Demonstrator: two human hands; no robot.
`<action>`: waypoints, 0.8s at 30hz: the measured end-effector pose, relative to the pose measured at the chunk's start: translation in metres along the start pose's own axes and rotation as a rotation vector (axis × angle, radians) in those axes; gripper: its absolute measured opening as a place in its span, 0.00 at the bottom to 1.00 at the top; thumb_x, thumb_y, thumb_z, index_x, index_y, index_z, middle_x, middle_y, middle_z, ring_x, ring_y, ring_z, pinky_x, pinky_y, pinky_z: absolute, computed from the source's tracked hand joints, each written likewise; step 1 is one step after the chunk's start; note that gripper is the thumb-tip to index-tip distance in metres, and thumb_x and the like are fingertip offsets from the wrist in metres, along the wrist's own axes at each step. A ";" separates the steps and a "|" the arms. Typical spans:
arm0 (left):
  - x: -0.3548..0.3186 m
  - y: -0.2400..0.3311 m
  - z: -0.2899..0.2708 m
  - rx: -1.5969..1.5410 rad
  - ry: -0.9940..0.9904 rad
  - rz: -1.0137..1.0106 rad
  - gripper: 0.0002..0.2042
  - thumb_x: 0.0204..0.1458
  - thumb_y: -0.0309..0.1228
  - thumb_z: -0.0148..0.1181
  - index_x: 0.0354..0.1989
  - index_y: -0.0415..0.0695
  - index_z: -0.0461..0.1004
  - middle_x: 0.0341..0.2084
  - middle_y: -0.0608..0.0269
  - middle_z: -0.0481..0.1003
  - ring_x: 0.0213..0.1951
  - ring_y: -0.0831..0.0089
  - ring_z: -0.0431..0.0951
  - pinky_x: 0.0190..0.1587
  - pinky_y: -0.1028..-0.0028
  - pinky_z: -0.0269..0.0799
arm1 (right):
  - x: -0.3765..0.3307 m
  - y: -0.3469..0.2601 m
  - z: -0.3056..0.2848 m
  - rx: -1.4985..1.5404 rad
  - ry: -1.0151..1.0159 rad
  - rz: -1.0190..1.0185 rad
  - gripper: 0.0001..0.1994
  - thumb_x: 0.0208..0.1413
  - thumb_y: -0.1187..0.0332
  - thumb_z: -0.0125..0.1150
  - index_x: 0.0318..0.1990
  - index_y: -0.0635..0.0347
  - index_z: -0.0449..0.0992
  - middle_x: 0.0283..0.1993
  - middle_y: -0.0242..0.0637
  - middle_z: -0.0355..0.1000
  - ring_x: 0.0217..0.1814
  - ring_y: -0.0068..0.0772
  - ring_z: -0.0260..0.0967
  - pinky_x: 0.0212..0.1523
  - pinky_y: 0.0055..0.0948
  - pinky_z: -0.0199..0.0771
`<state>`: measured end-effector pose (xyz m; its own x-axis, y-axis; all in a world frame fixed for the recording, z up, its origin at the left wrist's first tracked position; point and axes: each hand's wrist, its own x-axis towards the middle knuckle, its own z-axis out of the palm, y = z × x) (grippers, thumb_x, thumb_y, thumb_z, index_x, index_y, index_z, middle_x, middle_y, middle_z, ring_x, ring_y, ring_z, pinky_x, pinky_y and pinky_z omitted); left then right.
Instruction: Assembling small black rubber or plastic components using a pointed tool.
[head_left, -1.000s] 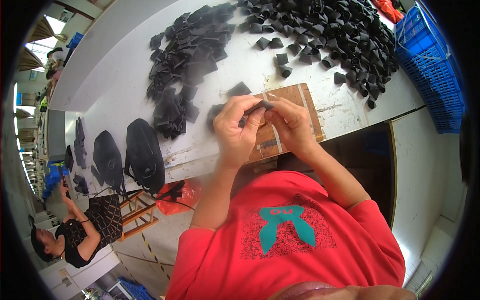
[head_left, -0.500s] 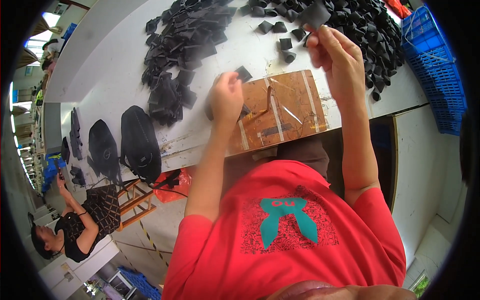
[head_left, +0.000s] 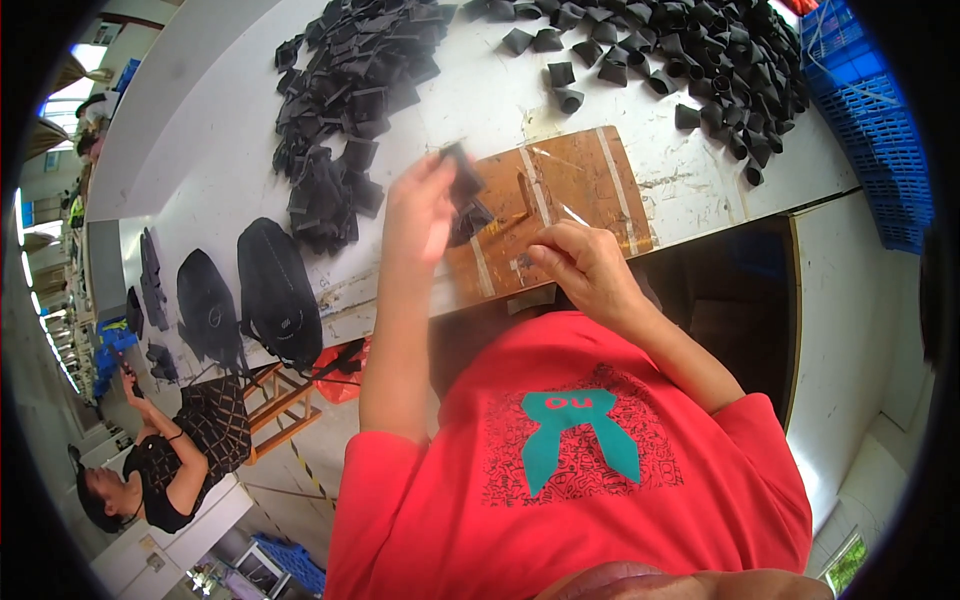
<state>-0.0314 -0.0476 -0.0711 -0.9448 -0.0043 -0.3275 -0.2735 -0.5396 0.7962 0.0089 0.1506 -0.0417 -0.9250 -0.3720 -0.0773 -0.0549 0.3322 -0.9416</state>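
Observation:
My left hand (head_left: 420, 208), slightly blurred, is closed on a small flat black piece (head_left: 463, 176) at the left edge of the brown wooden board (head_left: 612, 190). More black material (head_left: 472, 220) lies under those fingers on the board. Over the board's front edge is my right hand (head_left: 590, 268), its fingers curled and pressed together; what they hold, if anything, is hidden. A thin pale strip (head_left: 572, 214) shows just beyond these fingertips. A short brown upright peg (head_left: 524, 194) stands on the board, between my two hands.
A heap of flat black pieces (head_left: 350, 110) covers the table's left side; folded, tube-like black pieces (head_left: 700, 60) pile up at far right. Two black pouches (head_left: 278, 285) lie at left. A blue crate (head_left: 860, 120) stands right. Another person (head_left: 165, 460) sits at lower left.
My right hand has come down from the far right heap to the board's front edge, without the black piece it held. My left hand has shifted slightly left, with a black piece at its fingers.

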 end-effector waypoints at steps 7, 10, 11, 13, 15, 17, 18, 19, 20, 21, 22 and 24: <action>-0.071 -0.030 0.014 -0.440 -0.213 -0.029 0.11 0.52 0.31 0.49 0.41 0.41 0.71 0.46 0.45 0.66 0.51 0.59 0.64 0.52 0.60 0.61 | -0.003 -0.022 0.029 0.301 0.111 -0.108 0.11 0.42 0.71 0.62 0.33 0.67 0.73 0.23 0.36 0.67 0.22 0.24 0.64 0.24 0.20 0.64; -0.083 -0.029 0.031 -0.425 -0.157 0.000 0.11 0.53 0.30 0.46 0.41 0.38 0.70 0.44 0.49 0.68 0.48 0.64 0.67 0.52 0.67 0.61 | -0.001 -0.014 0.031 0.108 0.145 -0.266 0.09 0.39 0.74 0.62 0.30 0.66 0.71 0.22 0.36 0.64 0.20 0.27 0.63 0.20 0.23 0.63; -0.085 -0.031 0.035 -0.221 0.005 0.162 0.10 0.53 0.29 0.45 0.40 0.37 0.70 0.41 0.52 0.70 0.44 0.67 0.69 0.49 0.70 0.63 | -0.002 -0.016 0.032 -0.043 0.272 -0.354 0.08 0.38 0.75 0.62 0.28 0.64 0.71 0.21 0.36 0.63 0.19 0.30 0.63 0.19 0.26 0.62; -0.091 -0.028 0.043 0.098 0.291 0.381 0.09 0.53 0.28 0.45 0.33 0.36 0.70 0.29 0.62 0.71 0.31 0.77 0.69 0.36 0.78 0.64 | -0.001 -0.017 0.030 -0.299 0.454 -0.545 0.06 0.36 0.76 0.60 0.24 0.60 0.69 0.19 0.34 0.61 0.20 0.36 0.61 0.18 0.30 0.62; -0.096 -0.023 0.046 0.175 0.265 0.420 0.08 0.52 0.28 0.47 0.31 0.37 0.69 0.27 0.64 0.70 0.28 0.80 0.67 0.33 0.80 0.62 | -0.002 -0.017 0.025 -0.349 0.452 -0.599 0.07 0.36 0.78 0.60 0.26 0.61 0.70 0.20 0.36 0.63 0.20 0.35 0.61 0.19 0.29 0.62; -0.101 -0.014 0.058 0.328 0.308 0.484 0.03 0.47 0.23 0.55 0.28 0.38 0.68 0.20 0.71 0.67 0.23 0.86 0.63 0.26 0.86 0.58 | -0.004 -0.016 0.022 -0.394 0.446 -0.657 0.07 0.37 0.80 0.60 0.28 0.63 0.70 0.21 0.37 0.64 0.20 0.34 0.61 0.19 0.28 0.61; -0.101 -0.016 0.058 0.431 0.307 0.573 0.03 0.46 0.23 0.56 0.26 0.38 0.68 0.20 0.71 0.67 0.21 0.87 0.63 0.22 0.86 0.57 | -0.005 -0.016 0.022 -0.431 0.450 -0.676 0.08 0.37 0.80 0.60 0.28 0.63 0.70 0.22 0.36 0.64 0.20 0.34 0.61 0.19 0.28 0.61; -0.102 -0.013 0.059 0.411 0.263 0.508 0.03 0.46 0.23 0.56 0.26 0.38 0.68 0.20 0.71 0.68 0.21 0.87 0.63 0.22 0.86 0.58 | -0.006 -0.016 0.022 -0.467 0.456 -0.694 0.08 0.37 0.80 0.60 0.28 0.62 0.70 0.22 0.36 0.64 0.20 0.34 0.62 0.19 0.28 0.61; -0.103 -0.010 0.060 0.392 0.220 0.443 0.03 0.47 0.23 0.56 0.25 0.38 0.69 0.19 0.70 0.68 0.21 0.88 0.63 0.22 0.85 0.58 | -0.006 -0.016 0.021 -0.463 0.455 -0.698 0.08 0.37 0.80 0.60 0.28 0.62 0.70 0.22 0.36 0.64 0.20 0.34 0.62 0.19 0.28 0.61; -0.103 -0.009 0.060 0.394 0.222 0.447 0.03 0.47 0.23 0.56 0.25 0.38 0.69 0.19 0.70 0.68 0.21 0.88 0.63 0.22 0.85 0.58 | -0.006 -0.015 0.021 -0.498 0.451 -0.710 0.09 0.36 0.80 0.60 0.29 0.62 0.70 0.23 0.36 0.64 0.21 0.34 0.62 0.19 0.28 0.61; -0.101 -0.010 0.062 0.346 0.225 0.384 0.03 0.47 0.23 0.56 0.26 0.38 0.69 0.19 0.70 0.69 0.22 0.88 0.64 0.23 0.85 0.59 | -0.007 -0.015 0.020 -0.533 0.445 -0.720 0.09 0.36 0.80 0.60 0.29 0.62 0.70 0.23 0.36 0.65 0.21 0.34 0.62 0.19 0.29 0.62; -0.100 -0.011 0.061 0.299 0.230 0.322 0.02 0.47 0.23 0.56 0.26 0.38 0.70 0.19 0.70 0.70 0.22 0.88 0.64 0.23 0.85 0.59 | -0.008 -0.013 0.020 -0.560 0.426 -0.729 0.10 0.36 0.80 0.60 0.29 0.62 0.70 0.24 0.36 0.65 0.21 0.34 0.62 0.19 0.28 0.62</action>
<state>0.0549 0.0104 -0.0164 -0.9349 -0.3347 -0.1178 -0.0458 -0.2153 0.9755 0.0247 0.1322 -0.0351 -0.6469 -0.3427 0.6813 -0.7269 0.5472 -0.4150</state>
